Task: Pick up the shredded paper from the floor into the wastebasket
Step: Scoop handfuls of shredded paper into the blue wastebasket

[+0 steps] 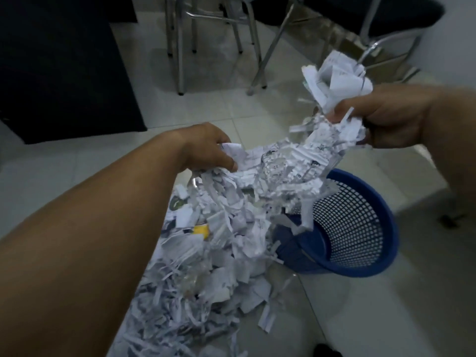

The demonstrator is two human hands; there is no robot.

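White shredded paper (pixel 226 243) with dark print, one yellow scrap (pixel 201 230) — blue mesh-patterned wastebasket (pixel 360 228), pale tiled floor (pixel 360 305).

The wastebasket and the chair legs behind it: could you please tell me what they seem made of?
The wastebasket looks like blue plastic: grid-perforated wall, smooth rim, dull sheen. The chair legs look like polished metal tubing, given their bright reflections.

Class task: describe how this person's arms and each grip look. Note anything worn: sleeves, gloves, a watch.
The left forearm and right forearm are bare; no sleeve is in view. The left grip and right grip are bare hands, no gloves. No watch or band shows at either wrist. Fingers are partly hidden, so rings cannot be ruled out.
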